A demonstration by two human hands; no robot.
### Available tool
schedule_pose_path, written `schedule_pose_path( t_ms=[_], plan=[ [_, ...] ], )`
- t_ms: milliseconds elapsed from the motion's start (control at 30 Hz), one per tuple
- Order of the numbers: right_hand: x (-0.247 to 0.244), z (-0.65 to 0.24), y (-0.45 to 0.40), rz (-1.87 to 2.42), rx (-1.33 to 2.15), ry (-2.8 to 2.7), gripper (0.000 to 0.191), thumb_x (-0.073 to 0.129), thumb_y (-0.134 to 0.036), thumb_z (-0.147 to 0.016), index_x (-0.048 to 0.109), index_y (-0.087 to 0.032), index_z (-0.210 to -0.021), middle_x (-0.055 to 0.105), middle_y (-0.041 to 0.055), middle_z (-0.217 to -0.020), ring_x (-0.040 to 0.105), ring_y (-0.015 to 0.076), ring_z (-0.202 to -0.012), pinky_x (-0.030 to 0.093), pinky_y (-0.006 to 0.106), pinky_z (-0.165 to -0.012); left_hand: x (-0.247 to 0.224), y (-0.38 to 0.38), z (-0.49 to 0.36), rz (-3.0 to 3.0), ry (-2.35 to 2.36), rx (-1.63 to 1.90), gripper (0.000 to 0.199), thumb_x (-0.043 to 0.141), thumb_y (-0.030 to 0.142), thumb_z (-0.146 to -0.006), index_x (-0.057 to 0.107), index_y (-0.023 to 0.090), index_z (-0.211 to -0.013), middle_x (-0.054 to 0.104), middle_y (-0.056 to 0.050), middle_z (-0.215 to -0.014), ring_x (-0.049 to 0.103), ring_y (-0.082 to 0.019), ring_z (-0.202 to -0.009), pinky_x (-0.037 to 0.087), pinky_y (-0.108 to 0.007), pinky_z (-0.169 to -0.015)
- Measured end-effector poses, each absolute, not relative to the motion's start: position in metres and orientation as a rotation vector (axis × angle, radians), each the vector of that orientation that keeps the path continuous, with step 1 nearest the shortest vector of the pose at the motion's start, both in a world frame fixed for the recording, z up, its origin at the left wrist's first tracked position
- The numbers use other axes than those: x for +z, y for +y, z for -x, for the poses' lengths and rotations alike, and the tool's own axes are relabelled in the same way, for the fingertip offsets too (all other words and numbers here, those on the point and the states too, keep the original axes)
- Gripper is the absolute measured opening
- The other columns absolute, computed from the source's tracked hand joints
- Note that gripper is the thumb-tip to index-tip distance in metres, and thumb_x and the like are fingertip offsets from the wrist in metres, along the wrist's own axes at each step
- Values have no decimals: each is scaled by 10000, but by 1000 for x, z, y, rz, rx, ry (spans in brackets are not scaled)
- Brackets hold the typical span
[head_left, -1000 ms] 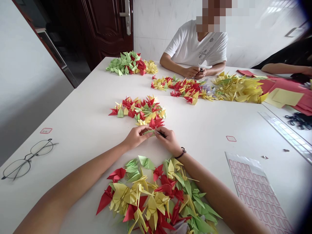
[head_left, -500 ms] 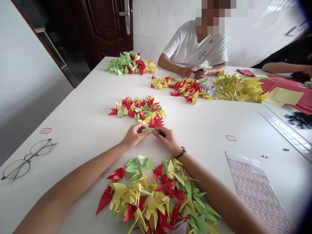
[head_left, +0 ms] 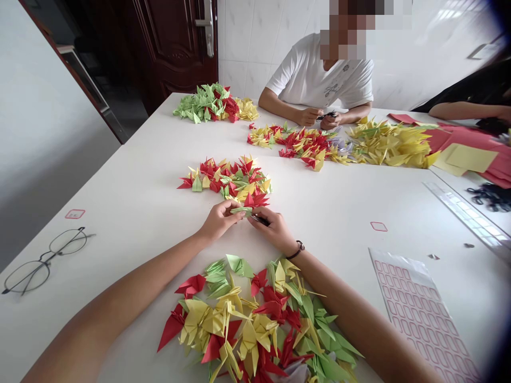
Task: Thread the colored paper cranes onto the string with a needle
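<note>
My left hand (head_left: 219, 221) pinches a light green folded paper crane (head_left: 241, 211) between thumb and fingers. Close beside it, my right hand (head_left: 277, 229) is closed on a small dark tool (head_left: 261, 219) whose thin shiny end points at the crane; most of it is hidden in the fingers, so its kind is unclear. Just beyond both hands sits a heap of red, yellow and green paper cranes (head_left: 235, 178). Between my forearms spreads a nearer pile of larger-looking paper cranes (head_left: 247, 324) in the same colours.
Eyeglasses (head_left: 48, 260) lie at the left on the white table (head_left: 131, 175). To the right are a sticker sheet (head_left: 423, 314), a clear ruler (head_left: 471, 218) and black cords (head_left: 491, 197). Across the table, a person in white (head_left: 319, 80) works behind more cranes (head_left: 307, 141); another person's arm (head_left: 467, 110) shows at right.
My right hand has shifted slightly left with the dark tool. The green crane has tilted and moved a little left in my left hand. The piles lie as before.
</note>
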State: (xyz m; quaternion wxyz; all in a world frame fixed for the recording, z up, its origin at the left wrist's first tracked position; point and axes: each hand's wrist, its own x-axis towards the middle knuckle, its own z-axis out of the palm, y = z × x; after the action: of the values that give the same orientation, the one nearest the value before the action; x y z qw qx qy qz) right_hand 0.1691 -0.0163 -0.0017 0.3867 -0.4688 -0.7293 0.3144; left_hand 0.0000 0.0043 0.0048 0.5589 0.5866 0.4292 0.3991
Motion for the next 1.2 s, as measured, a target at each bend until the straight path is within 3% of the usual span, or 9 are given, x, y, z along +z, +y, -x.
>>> schedule_pose_path(
  t_ms=[333, 533, 700, 900, 1067, 1200],
  plan=[
    [0, -169, -17, 1182, 796, -1880, 171, 502, -328, -778, 521, -161, -747, 485, -13, -605, 376, 90, -535, 326, 210, -504, 9, 3, 1, -1487, 986, 889, 298, 662, 358, -641, 615, 127, -823, 551, -7, -686, 435, -85, -566, 336, -200, -514],
    [3, -169, -17, 1180, 802, -1894, 174, 495, -329, -786, 523, -162, -749, 466, -21, -591, 372, 85, -526, 333, 210, -508, 5, 4, 2, -1474, 981, 892, 262, 639, 369, -668, 623, 138, -790, 440, 35, -535, 352, -70, -485, 256, -201, -446],
    [5, -170, -18, 1163, 827, -1861, 242, 540, -388, -760, 548, -156, -827, 519, -2, -627, 434, 101, -551, 367, 224, -533, 7, 5, 1, -1432, 1031, 918, 281, 619, 413, -677, 607, 142, -753, 462, 29, -537, 439, -92, -522, 350, -216, -502],
    [6, -170, -17, 1156, 825, -1806, 268, 494, -409, -794, 558, -159, -867, 571, 30, -697, 488, 126, -608, 386, 242, -561, 11, 6, 2, -1300, 1020, 987, 272, 637, 380, -656, 553, 144, -760, 583, -11, -710, 600, -150, -666, 440, -239, -581],
    [5, -171, -16, 1209, 762, -1848, 274, 493, -414, -799, 571, -156, -851, 572, 23, -679, 487, 124, -593, 386, 240, -556, 10, 7, 5, -1231, 957, 1007, 237, 637, 341, -663, 503, 150, -703, 575, 1, -718, 619, -159, -688, 452, -246, -588],
    [5, -172, -16, 1164, 819, -1890, 282, 444, -396, -834, 563, -164, -942, 624, 49, -817, 544, 143, -688, 419, 255, -621, 9, 9, 7, -1250, 917, 996, 251, 647, 328, -648, 473, 148, -627, 520, 21, -640, 577, -128, -666, 471, -249, -608]
  ],
)
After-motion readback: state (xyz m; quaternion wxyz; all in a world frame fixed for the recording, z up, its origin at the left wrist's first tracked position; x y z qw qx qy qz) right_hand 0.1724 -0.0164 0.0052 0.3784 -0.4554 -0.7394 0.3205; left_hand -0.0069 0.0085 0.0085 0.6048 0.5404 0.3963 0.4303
